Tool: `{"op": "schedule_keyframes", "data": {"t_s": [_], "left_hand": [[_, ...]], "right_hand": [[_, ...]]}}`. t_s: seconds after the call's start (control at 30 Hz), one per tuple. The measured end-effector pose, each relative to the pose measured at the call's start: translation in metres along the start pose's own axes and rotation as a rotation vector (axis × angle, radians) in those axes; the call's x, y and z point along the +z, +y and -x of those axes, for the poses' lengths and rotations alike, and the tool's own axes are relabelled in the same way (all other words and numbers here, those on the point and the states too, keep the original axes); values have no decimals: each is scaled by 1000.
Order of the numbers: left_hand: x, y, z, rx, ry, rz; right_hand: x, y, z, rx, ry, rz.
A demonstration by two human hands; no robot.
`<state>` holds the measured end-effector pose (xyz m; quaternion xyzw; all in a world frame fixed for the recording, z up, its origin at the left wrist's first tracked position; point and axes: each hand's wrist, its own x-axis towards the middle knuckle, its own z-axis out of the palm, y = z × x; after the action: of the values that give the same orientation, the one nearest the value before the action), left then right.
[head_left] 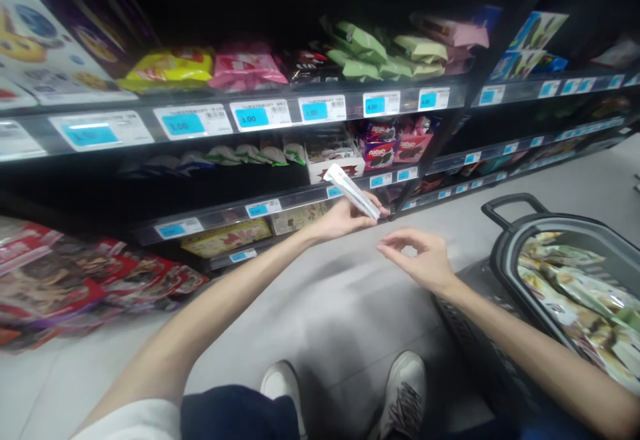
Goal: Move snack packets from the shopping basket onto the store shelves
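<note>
In my left hand (345, 219) is a slim white packet (351, 192), held at its lower right end and tilted up to the left. Just right of it, my right hand (420, 257) hangs over the floor, its fingers curled toward the thumb with a small gap showing and nothing visible between them. Behind the packet stands a white open box (335, 160) of small items on the middle shelf, beside purple and pink nabati packs (380, 150).
Shelf rails with price tags (260, 115) cross the view; green and pink bags (360, 50) lie above. A dark basket (505, 243) holding snack packets (575, 287) stands at right. Red snack bags (115, 273) are at lower left. My shoes (406, 387) are below.
</note>
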<state>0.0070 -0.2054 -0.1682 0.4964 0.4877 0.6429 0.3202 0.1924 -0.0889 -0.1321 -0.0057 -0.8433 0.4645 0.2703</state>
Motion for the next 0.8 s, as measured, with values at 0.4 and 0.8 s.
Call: {"op": "schedule_keyframes", "data": {"t_s": [0.4, 0.8], "left_hand": [[-125, 54, -16, -74, 308, -1321], [-128, 50, -43, -571, 458, -1399]], "right_hand": [[-1, 6, 10, 132, -335, 4], [5, 6, 7, 141, -442, -13]]}}
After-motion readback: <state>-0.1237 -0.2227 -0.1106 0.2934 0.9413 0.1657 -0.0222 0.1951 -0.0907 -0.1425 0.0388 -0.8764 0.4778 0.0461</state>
